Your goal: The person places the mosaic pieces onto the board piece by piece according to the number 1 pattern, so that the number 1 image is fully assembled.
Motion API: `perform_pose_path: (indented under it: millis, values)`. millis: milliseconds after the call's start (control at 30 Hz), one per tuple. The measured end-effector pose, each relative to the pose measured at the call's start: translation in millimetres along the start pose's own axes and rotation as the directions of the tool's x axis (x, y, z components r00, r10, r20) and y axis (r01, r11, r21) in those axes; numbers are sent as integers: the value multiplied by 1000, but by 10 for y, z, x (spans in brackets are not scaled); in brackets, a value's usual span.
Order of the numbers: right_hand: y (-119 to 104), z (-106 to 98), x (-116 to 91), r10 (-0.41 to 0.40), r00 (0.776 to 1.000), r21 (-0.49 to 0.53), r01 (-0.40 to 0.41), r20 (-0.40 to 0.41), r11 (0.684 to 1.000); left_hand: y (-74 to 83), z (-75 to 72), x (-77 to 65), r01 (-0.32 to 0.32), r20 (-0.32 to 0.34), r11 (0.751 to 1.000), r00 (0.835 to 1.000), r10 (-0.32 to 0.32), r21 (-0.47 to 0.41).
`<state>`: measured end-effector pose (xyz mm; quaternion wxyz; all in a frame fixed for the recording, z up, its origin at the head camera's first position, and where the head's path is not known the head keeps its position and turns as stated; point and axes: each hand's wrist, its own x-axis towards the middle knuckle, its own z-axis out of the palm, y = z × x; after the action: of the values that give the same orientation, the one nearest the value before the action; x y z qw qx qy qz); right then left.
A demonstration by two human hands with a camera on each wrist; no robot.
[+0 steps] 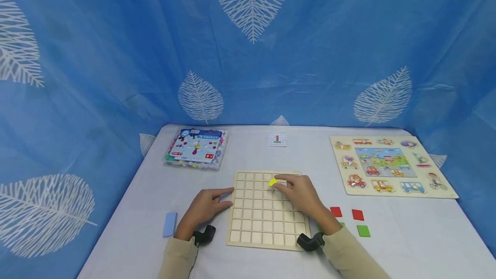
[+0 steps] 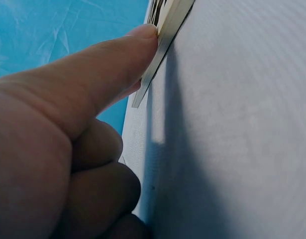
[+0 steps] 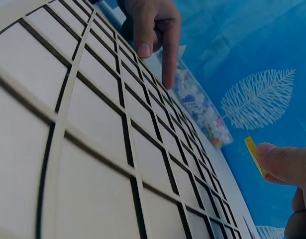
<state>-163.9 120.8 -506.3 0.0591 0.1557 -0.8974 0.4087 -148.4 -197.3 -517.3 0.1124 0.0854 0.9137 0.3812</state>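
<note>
A wooden grid board (image 1: 252, 214) with square cells lies at the middle of the table. Between thumb and index finger, my right hand (image 1: 300, 190) pinches a small yellow square tile (image 1: 272, 182) over the board's upper part; in the right wrist view this tile (image 3: 255, 157) is tilted and apart from the grid. At the board's left side, my left hand (image 1: 207, 206) touches the edge with extended thumb and index finger. The left wrist view shows this hand's other fingers (image 2: 98, 194) curled under, holding nothing.
Red tiles (image 1: 358, 215) and green tiles (image 1: 363, 230) lie right of the board, some partly behind my right forearm. A blue block (image 1: 169, 224) is at left. Farther back are a bead box (image 1: 196, 147), a small pattern card (image 1: 277, 140) and a vehicle puzzle (image 1: 391, 167).
</note>
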Motion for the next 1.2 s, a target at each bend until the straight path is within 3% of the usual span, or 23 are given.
perform_pose_path:
  millis: [600,867,1200]
  values:
    - [-109,334,151,45,998,30,-47,45,998,14,-9,0,15,-2,1000,1000,-15,12]
    - [-115,466,141,36,999,-3,-36,15,999,11,-3,-5,23,-1,1000,1000,-23,17]
    - [-97,529,138,-9,1000,-118,8,-8,993,4,-5,5,23,-5,1000,1000,-23,14]
